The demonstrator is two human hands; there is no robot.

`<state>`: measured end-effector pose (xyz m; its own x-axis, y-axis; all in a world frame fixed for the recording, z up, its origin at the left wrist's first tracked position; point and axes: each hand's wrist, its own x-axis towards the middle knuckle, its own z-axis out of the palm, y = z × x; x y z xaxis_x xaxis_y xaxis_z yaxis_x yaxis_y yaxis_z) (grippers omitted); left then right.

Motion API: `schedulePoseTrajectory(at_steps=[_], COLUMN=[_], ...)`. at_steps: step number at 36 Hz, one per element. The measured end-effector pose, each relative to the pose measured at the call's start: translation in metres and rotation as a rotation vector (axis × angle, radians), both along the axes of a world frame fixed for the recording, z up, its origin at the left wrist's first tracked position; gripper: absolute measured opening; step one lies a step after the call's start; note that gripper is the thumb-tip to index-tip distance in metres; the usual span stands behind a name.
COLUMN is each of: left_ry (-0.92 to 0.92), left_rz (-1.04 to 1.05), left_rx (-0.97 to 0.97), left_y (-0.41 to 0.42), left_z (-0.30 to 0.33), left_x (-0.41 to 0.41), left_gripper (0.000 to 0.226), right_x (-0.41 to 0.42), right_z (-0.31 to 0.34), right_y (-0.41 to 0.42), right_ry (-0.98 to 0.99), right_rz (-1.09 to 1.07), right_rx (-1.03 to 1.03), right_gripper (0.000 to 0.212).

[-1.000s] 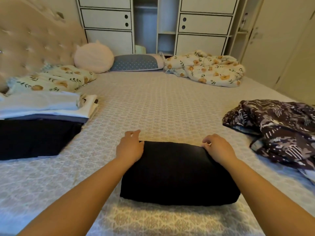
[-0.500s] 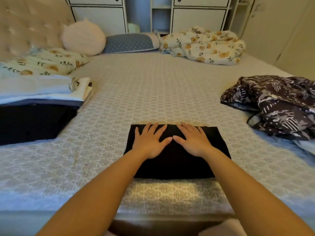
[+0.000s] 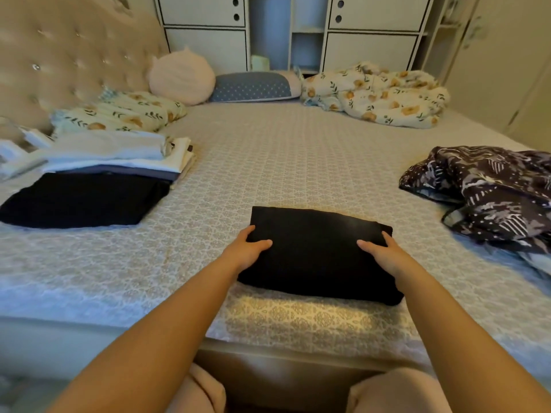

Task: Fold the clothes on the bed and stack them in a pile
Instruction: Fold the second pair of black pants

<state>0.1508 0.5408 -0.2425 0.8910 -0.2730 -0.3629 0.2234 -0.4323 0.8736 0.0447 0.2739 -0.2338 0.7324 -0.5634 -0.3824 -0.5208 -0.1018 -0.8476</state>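
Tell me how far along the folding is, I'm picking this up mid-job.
Done: a stack of folded clothes sits at the left of the bed, with a folded black piece in front of it. In hand: the folded black garment, gripped at its sides by the left hand and right hand, apparently ready to go on the pile. Left: the crumpled dark patterned garment on the right, unfolded.
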Motion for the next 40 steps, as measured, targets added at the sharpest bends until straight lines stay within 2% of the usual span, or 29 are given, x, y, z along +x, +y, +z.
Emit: schedulePoseTrajectory(at_steps=[4,7,11,16,27,33,37,40], left_ry=[0.080,0.026,-0.109,-0.283,-0.458,-0.399,-0.321,-0.326], left_rz=[0.039,0.083,0.145,0.255,0.576,0.628,0.586,0.582], left_rx=[-0.116,-0.146,-0.075,0.042,0.127,0.207,0.309,0.321], left_y=[-0.001,0.001,0.037,0.123,0.345,0.411,0.424,0.428], left_z=[0.010,0.017,0.030,0.052,0.100,0.060,0.013,0.005], left_x=[0.004,0.008,0.026,0.077,0.186,0.241,0.258,0.265], left_gripper=[0.065,0.063,0.060,0.056,0.048,0.048,0.050,0.049], right_x=[-0.002,0.004,0.030,0.093,0.268,0.326,0.347,0.358], right_z=[0.007,0.007,0.005,0.011,0.046,0.022,0.002,0.000], right_y=[0.008,0.017,0.056,0.136,0.357,0.414,0.420,0.418], right_ry=[-0.015,-0.100,-0.159,-0.253,-0.375,-0.288,-0.176,-0.137], right_rz=[-0.044,-0.116,-0.139,-0.070,0.129,0.278,0.373,0.428], right_rx=[0.120,0.123,0.113,0.198,0.263,0.130,-0.027,-0.130], right_gripper=[0.082,0.067,0.063,0.069,0.081,0.079,0.078,0.078])
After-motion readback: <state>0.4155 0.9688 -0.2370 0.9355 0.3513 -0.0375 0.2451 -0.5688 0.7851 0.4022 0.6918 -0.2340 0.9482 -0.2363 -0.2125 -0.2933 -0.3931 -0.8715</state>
